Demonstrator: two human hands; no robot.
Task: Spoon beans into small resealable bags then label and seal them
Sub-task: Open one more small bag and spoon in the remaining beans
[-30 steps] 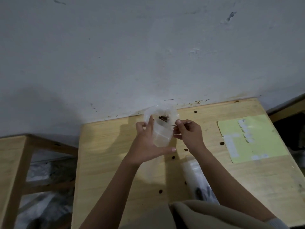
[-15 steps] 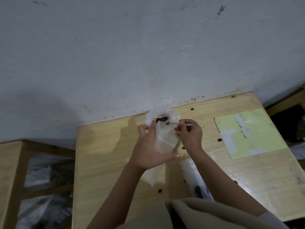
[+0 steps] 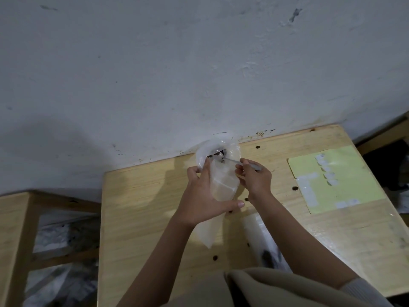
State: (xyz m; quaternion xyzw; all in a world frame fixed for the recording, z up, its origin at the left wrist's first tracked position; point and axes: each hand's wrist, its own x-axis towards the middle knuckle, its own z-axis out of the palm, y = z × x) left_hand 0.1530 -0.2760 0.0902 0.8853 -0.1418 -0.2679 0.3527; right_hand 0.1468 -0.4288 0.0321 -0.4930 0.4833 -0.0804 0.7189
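Note:
My left hand (image 3: pixel 202 200) grips a small clear resealable bag (image 3: pixel 223 182) above the wooden table (image 3: pixel 141 204), its mouth held open toward the wall. My right hand (image 3: pixel 254 178) pinches the handle of a metal spoon (image 3: pixel 241 162) whose bowl is inside the bag's mouth, with dark beans (image 3: pixel 218 155) at the tip. A larger clear bag holding dark beans (image 3: pixel 269 251) lies on the table under my right forearm. A yellow-green sheet with white labels (image 3: pixel 334 178) lies at the right.
Several loose beans (image 3: pixel 214 258) are scattered on the table. The table's far edge meets a white wall (image 3: pixel 199 63). A lower wooden frame (image 3: pixel 20 229) stands at the left with crumpled plastic beneath it. A beige cloth (image 3: pixel 276 289) covers the near edge.
The spoon's bowl has moved deeper into the bag's mouth. My left hand has shifted its grip slightly down the bag, and the bag hangs lower.

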